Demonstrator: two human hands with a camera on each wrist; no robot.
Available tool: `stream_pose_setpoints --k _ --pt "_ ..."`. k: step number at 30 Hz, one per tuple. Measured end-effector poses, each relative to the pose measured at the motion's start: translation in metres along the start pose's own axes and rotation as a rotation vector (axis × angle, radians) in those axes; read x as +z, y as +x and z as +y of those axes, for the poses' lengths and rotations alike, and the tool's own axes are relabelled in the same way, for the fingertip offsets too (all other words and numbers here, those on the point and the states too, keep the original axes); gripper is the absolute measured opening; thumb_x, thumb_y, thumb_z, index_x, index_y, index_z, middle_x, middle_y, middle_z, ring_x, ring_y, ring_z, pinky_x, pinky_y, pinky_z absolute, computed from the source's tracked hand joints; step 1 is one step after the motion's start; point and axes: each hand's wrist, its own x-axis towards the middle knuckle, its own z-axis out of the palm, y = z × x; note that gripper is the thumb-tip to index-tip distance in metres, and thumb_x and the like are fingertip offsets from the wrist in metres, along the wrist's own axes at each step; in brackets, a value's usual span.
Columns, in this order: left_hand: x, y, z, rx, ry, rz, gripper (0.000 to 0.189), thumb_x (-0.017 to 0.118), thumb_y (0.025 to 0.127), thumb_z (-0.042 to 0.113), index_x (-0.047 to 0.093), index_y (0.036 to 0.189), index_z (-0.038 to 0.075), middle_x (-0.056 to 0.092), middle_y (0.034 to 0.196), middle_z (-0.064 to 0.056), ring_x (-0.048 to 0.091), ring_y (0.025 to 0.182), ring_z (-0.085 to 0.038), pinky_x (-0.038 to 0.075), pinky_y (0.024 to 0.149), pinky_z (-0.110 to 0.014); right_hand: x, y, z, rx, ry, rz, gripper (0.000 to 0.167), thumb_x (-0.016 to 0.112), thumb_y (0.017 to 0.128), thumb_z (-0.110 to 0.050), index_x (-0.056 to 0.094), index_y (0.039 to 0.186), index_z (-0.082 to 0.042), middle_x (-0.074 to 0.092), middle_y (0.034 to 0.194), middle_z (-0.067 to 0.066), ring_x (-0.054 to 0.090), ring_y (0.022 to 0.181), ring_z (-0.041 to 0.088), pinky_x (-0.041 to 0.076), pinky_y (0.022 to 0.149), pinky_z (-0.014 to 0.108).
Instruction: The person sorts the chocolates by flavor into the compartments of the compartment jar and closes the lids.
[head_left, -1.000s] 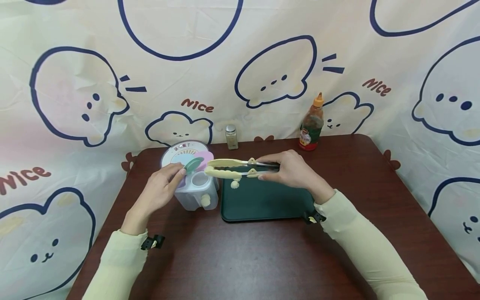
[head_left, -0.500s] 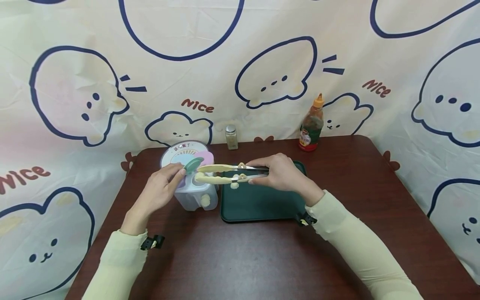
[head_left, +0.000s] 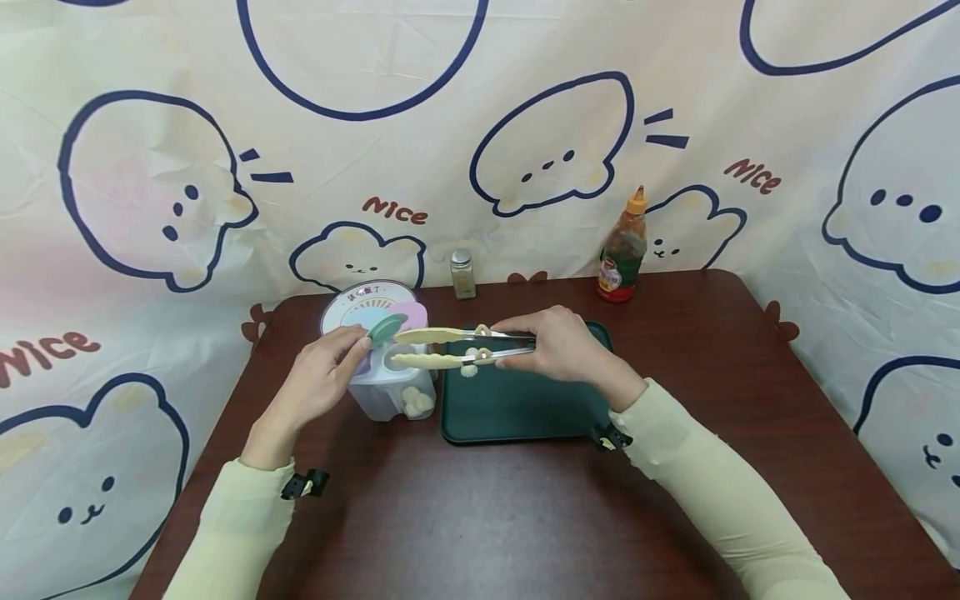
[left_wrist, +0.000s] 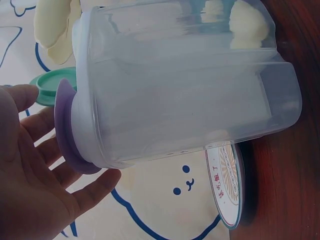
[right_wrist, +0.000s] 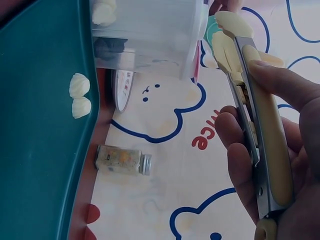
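Observation:
My left hand [head_left: 326, 371] pinches the raised green lid [head_left: 387, 330] of a clear plastic container [head_left: 382, 402]; purple and pink lids sit on the same top. In the left wrist view, the other fingers spread beside the purple lid [left_wrist: 67, 130]. My right hand [head_left: 570, 346] grips a pair of tongs [head_left: 431, 361] with cream tips and metal arms. The tips are parted over the container's round opening, nothing visible between them. White, bun-like lumps [left_wrist: 248, 25] lie inside the container. Two small white ridged pieces [right_wrist: 80, 86] lie on the dark green tray [head_left: 525, 408].
A round printed plate [head_left: 367, 300] stands upright behind the container. A small glass shaker [head_left: 463, 275] and a red sauce bottle with an orange cap [head_left: 622, 250] stand along the table's back edge, against the patterned cloth.
My right hand brought the tongs left over the opening, then their tips spread. Another white lump now shows in the container. The left hand stayed at the green lid.

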Motion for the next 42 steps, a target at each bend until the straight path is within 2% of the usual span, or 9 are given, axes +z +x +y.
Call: stream_pose_setpoints --k 5,12,18,26,34,42 --pt "0.0 0.0 0.0 0.001 -0.003 0.0 0.048 0.043 0.106 0.04 0.059 0.136 0.005 0.057 0.141 -0.019 0.054 0.126 -0.039 0.039 0.109 -0.063 -0.006 -0.004 0.006 0.023 0.011 0.023 0.048 0.079 0.083 -0.044 0.07 0.126 -0.027 0.077 0.094 -0.004 0.057 0.071 0.012 0.044 0.062 0.028" --pt "-0.001 0.001 -0.001 0.002 -0.008 0.006 0.045 0.044 0.106 0.039 0.06 0.133 0.007 0.059 0.138 -0.017 0.056 0.12 -0.036 0.042 0.107 -0.062 -0.011 -0.01 0.029 0.088 0.012 0.063 0.048 0.08 0.082 -0.043 0.071 0.126 -0.025 0.077 0.093 -0.001 0.058 0.073 0.015 0.044 0.064 0.03" --pt "-0.001 0.0 -0.002 0.002 -0.008 0.003 0.045 0.043 0.106 0.039 0.06 0.134 0.007 0.059 0.137 -0.017 0.055 0.118 -0.036 0.043 0.106 -0.062 -0.005 -0.011 0.048 0.12 -0.012 0.062 0.049 0.079 0.082 -0.044 0.071 0.125 -0.023 0.077 0.098 0.003 0.06 0.075 0.017 0.045 0.065 0.032" --pt "0.0 0.0 -0.002 0.005 -0.012 0.003 0.045 0.043 0.106 0.039 0.059 0.135 0.008 0.059 0.137 -0.017 0.056 0.118 -0.036 0.044 0.105 -0.062 0.01 -0.009 0.07 0.156 -0.051 0.019 0.051 0.078 0.084 -0.046 0.07 0.127 -0.021 0.076 0.107 0.006 0.062 0.082 0.02 0.052 0.071 0.037" --pt "0.001 0.0 -0.002 0.008 -0.008 0.006 0.044 0.043 0.106 0.038 0.06 0.134 0.009 0.06 0.135 -0.016 0.056 0.116 -0.036 0.045 0.104 -0.062 0.023 -0.007 0.083 0.187 -0.072 -0.014 0.046 0.077 0.084 -0.045 0.072 0.124 -0.022 0.076 0.105 0.006 0.058 0.075 0.018 0.045 0.059 0.029" --pt "0.0 -0.002 0.0 0.005 -0.011 0.003 0.045 0.043 0.106 0.038 0.059 0.134 0.008 0.06 0.135 -0.017 0.056 0.116 -0.036 0.045 0.104 -0.062 0.034 -0.003 0.091 0.201 -0.082 -0.048 0.046 0.077 0.085 -0.046 0.072 0.124 -0.022 0.077 0.103 0.007 0.056 0.069 0.017 0.043 0.052 0.029"
